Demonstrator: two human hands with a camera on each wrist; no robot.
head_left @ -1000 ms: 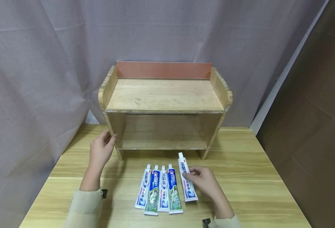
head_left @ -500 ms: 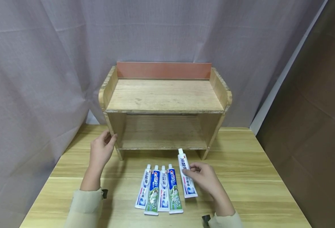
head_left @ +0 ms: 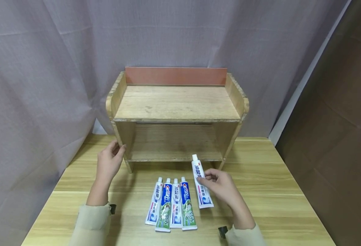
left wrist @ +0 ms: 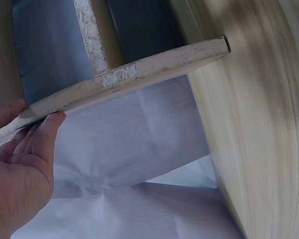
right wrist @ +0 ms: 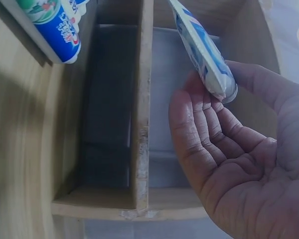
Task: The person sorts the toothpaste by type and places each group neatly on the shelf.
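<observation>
My right hand [head_left: 221,186] pinches a white toothpaste tube [head_left: 202,196] between thumb and fingers, cap end pointing away and raised. The tube is held off the table, in front of the small wooden shelf [head_left: 177,102]; the right wrist view also has this tube [right wrist: 202,47] in the fingers. At the shelf's left side panel [left wrist: 154,64], my left hand [head_left: 109,162] grips the front edge, thumb on one face and fingers on the other. Several toothpaste tubes lie side by side on the table, among them a blue and green one [head_left: 165,208] and a white one [head_left: 176,205].
The shelf has an upper board [head_left: 177,102] with a reddish back strip [head_left: 176,75] and a lower board [head_left: 174,143]. It stands on a wood-grain table [head_left: 278,198]. Grey cloth [head_left: 168,34] hangs behind, and a brown panel [head_left: 337,112] is at the right.
My right hand has lifted the white toothpaste tube and moved it forward towards the shelf's lower board. The left hand stays on the side panel, and the other tubes have not moved.
</observation>
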